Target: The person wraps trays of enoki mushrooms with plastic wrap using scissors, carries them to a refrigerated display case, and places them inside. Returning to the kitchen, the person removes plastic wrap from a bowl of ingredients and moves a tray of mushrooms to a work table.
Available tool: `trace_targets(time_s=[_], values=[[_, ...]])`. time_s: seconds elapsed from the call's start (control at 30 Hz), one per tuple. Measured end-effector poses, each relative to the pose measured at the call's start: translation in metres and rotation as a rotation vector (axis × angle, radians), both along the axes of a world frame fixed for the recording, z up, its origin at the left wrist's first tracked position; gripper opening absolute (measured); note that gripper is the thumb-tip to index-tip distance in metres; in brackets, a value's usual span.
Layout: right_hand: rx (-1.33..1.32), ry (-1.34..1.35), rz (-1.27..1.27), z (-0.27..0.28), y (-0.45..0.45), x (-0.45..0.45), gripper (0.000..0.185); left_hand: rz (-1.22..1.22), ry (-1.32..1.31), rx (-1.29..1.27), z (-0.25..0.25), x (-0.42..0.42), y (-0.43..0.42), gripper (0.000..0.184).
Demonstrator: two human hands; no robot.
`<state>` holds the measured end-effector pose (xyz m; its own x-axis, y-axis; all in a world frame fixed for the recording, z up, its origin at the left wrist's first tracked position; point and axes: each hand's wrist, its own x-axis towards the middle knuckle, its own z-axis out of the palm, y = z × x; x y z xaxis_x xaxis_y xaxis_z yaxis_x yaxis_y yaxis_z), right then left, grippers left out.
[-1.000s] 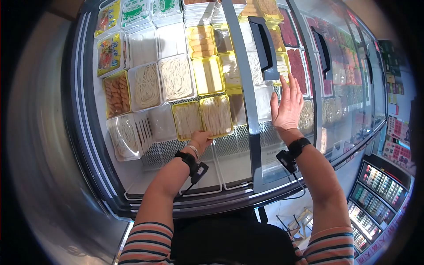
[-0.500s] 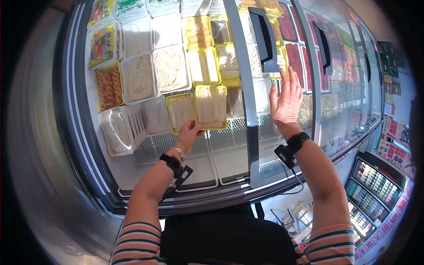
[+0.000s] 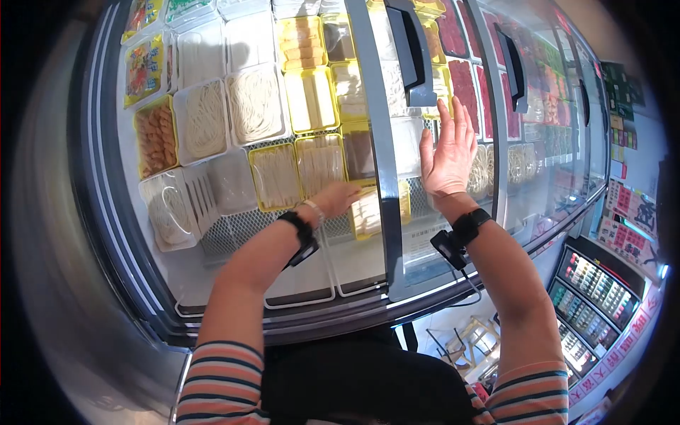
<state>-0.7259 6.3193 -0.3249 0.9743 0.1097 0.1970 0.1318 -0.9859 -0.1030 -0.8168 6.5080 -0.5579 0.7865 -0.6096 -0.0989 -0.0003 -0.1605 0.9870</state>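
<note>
My left hand (image 3: 336,199) reaches into the chest freezer, its fingers pinched at the left edge of a yellow-rimmed tray (image 3: 367,214) of pale, glare-washed food. That tray lies tilted, partly under the sliding door's frame. Just above my left hand is a yellow tray of pale strips (image 3: 320,166), with a similar yellow tray (image 3: 274,177) on its left. A tray of brown food (image 3: 359,150) sits above and to the right. My right hand (image 3: 449,152) is open, fingers spread over the sliding glass lid, fingertips near the lower end of the black handle (image 3: 413,57).
White trays of noodles (image 3: 257,105) and a yellow tray of orange-brown pieces (image 3: 156,138) fill the rows farther in. Red meat trays (image 3: 464,88) show through the glass. The freezer's front rail (image 3: 297,329) runs beneath my forearms. Stools (image 3: 471,343) and a display rack (image 3: 591,304) stand at right.
My left hand has let go of the tray of strips, which now sits beside its twin. It has moved right to another yellow tray, now visible near the door frame. My right hand stays spread.
</note>
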Motion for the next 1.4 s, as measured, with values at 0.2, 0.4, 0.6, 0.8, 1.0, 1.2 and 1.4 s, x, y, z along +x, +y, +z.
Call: trace_targets(time_s=[0.2,0.4,0.6,0.8,1.0,1.2,1.4], values=[[0.017,0.032,-0.005,0.001,0.0,0.001,0.055,-0.248,-0.102,0.474,-0.047,0.011,-0.067,0.021],[0.005,0.045,-0.005,0.001,-0.001,-0.001,0.058,-0.129,-0.181,-0.007,-0.112,0.004,-0.067,0.012],[0.009,0.04,-0.003,0.002,-0.001,0.002,0.058,-0.044,0.145,-0.05,-0.134,0.006,-0.076,0.014],[0.014,0.057,-0.02,0.003,0.002,0.001,0.057,0.031,0.206,-0.214,-0.055,0.012,-0.064,0.026],[0.032,0.05,0.005,0.003,0.001,0.001,0.056,-0.147,-0.038,0.443,-0.034,0.014,-0.092,0.023],[-0.007,0.025,0.004,0.004,0.001,0.0,0.053,0.08,0.072,0.478,0.002,-0.002,-0.098,0.021],[0.018,0.034,0.002,0.003,0.001,0.0,0.056,0.297,-0.138,0.397,0.029,-0.038,-0.081,0.034]])
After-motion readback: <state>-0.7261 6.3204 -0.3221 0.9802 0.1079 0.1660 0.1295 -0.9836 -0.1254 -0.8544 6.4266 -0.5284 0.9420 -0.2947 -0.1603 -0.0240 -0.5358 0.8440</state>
